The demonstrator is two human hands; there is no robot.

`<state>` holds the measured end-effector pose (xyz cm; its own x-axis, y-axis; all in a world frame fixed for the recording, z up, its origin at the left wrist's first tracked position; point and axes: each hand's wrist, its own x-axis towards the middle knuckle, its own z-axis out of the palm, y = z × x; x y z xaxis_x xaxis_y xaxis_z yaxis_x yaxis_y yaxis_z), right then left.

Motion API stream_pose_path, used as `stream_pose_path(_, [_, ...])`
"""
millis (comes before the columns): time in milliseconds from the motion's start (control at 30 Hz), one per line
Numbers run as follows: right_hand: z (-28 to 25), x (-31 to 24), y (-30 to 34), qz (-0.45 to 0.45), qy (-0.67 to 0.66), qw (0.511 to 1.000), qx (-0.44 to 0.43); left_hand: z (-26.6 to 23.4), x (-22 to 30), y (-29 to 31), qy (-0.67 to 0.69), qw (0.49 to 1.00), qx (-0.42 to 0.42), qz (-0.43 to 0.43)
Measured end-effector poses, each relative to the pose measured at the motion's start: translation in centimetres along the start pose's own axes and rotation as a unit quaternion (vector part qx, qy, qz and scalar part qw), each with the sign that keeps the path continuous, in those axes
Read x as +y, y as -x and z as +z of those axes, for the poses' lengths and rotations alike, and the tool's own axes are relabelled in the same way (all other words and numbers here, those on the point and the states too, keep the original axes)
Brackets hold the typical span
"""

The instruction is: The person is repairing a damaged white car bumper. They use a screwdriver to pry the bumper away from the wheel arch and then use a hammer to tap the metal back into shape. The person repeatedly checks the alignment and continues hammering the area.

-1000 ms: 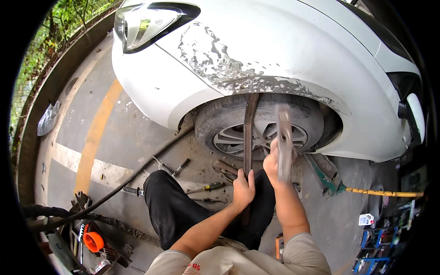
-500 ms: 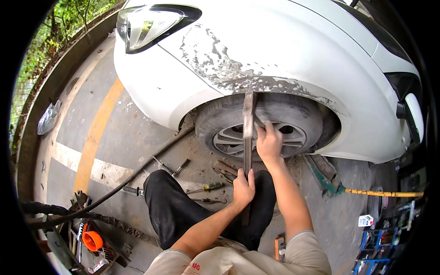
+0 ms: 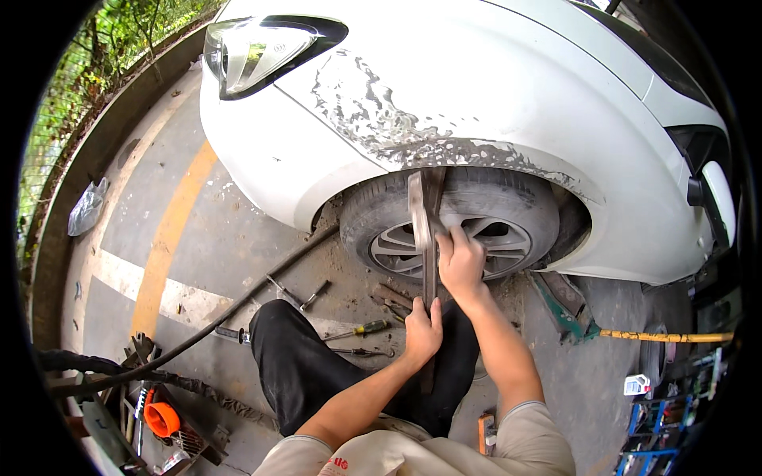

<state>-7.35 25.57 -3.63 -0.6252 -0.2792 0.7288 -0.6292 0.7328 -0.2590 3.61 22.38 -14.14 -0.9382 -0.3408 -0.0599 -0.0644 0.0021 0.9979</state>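
Note:
A long flat metal bar (image 3: 429, 274) runs upward from between my knees, its top end under the lip of the white fender (image 3: 508, 87) in front of the tyre (image 3: 389, 202). My left hand (image 3: 423, 329) is closed round the bar's lower part. My right hand (image 3: 462, 260) grips a hammer, whose long, narrow head (image 3: 417, 210) stands just left of the bar's upper part, slightly blurred. Most of the hammer's handle is hidden by the fist. Grey, scraped patches (image 3: 373, 111) mark the fender above the wheel arch.
On the ground lie a screwdriver (image 3: 361, 329), a T-shaped tool (image 3: 302, 297) and a dark hose (image 3: 270, 274). A green jack (image 3: 565, 313) with a yellow handle stands right of the wheel. At lower left is a tool tray with an orange ring-shaped item (image 3: 162, 419). Blue racks (image 3: 655, 420) stand at lower right.
The hammer head has moved left and a little down, off the front of the bar, uncovering its top. My right hand has shifted slightly left and down. My left hand stays on the bar.

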Motion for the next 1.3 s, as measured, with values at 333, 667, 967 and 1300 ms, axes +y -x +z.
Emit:
stream_pose_path(333, [-0.1, -1.0, -0.2, -0.019, -0.014, 1.000, -0.017, 0.1, 0.1, -0.2, -0.009, 1.000, -0.006, 0.004])
stream_pose_path(667, [0.7, 1.9, -0.4, -0.017, -0.022, 0.999, -0.021, 0.1, 0.3, 0.0, -0.014, 1.000, -0.009, 0.004])
stream_pose_path(967, [-0.1, 1.1, -0.3, -0.066, -0.072, 0.995, 0.014, 0.2, 0.1, 0.2, 0.000, 0.999, 0.006, 0.036])
stream_pose_path(1300, [-1.6, -0.4, -0.6, -0.105, -0.115, 0.987, 0.047, 0.9, -2.9, -0.4, -0.023, 0.999, 0.002, 0.038])
